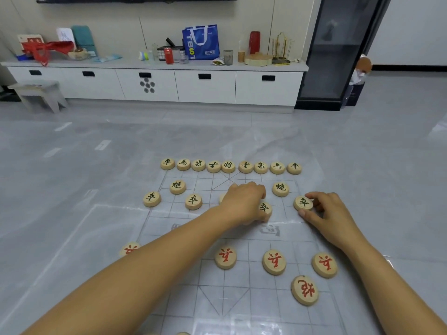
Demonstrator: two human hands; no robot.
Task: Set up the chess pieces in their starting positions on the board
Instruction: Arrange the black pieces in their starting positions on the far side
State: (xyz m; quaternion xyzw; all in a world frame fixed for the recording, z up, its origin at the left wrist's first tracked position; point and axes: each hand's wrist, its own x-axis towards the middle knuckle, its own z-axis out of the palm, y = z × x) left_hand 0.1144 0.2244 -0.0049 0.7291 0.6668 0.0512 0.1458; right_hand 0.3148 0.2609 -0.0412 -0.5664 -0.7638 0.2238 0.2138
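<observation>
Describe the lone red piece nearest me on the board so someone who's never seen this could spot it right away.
Find the clear gridded board on the grey floor, then the row of red-lettered wooden discs across its near half. The piece lies nearer the camera than that row, between its two rightmost discs; unlike them, it bears a different, fuller red character.

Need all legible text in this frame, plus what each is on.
"車 馬 象 士 将 士 象 馬 車": far green row.
"炮": green cannons.
"卒": each green pawn; left hand and right hand each grip one.
"兵": red pawns.
"炮", upside down: red cannon.
"TBS": blue bag; its small print is unreadable.
Board river characters: too faint to read.
</observation>
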